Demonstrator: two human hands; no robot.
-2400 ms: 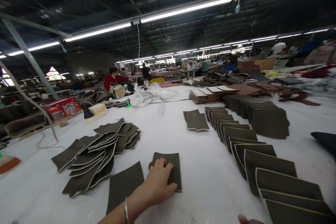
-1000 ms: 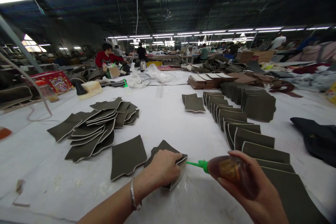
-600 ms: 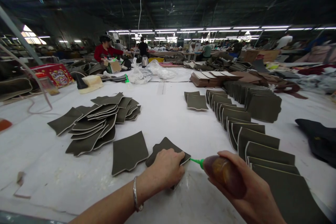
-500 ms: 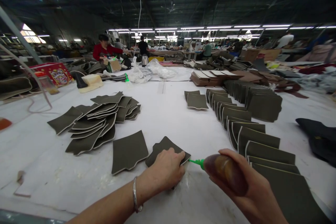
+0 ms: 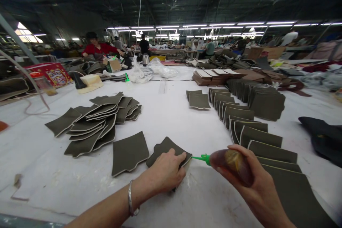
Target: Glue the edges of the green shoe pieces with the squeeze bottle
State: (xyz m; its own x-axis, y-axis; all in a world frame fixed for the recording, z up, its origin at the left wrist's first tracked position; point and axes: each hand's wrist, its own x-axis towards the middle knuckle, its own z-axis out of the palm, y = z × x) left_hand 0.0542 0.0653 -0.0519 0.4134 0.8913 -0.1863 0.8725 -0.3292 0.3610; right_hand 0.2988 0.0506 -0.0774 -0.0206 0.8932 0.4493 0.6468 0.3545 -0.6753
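My left hand point(image 5: 168, 171), with a silver bangle at the wrist, holds a dark olive leather-like panel point(image 5: 162, 149) against the table, two fingers spread on top; the thumb's grip is partly hidden. In my right hand point(image 5: 258, 181) is a brownish squeeze bottle point(image 5: 232, 167) with a thin green nozzle point(image 5: 200, 158). The bottle lies nearly level, its tip at the panel's right corner. Left of that panel rests a single similar panel point(image 5: 130, 153) with a pale edge. Farther left is a loose heap of panels point(image 5: 98, 121).
Overlapping panels point(image 5: 245, 124) run in a row down the right side. Behind them stand a dense stack point(image 5: 267, 105) and brown pieces point(image 5: 213, 78). Dark material point(image 5: 320, 139) lies far right. Clear plastic bags point(image 5: 157, 69) sit at the back; a co-worker in red point(image 5: 100, 48) is beyond.
The bottle has tilted to a more level pose, its nozzle tip staying by the panel's right corner. My left hand keeps its place on the panel. The view has shifted slightly.
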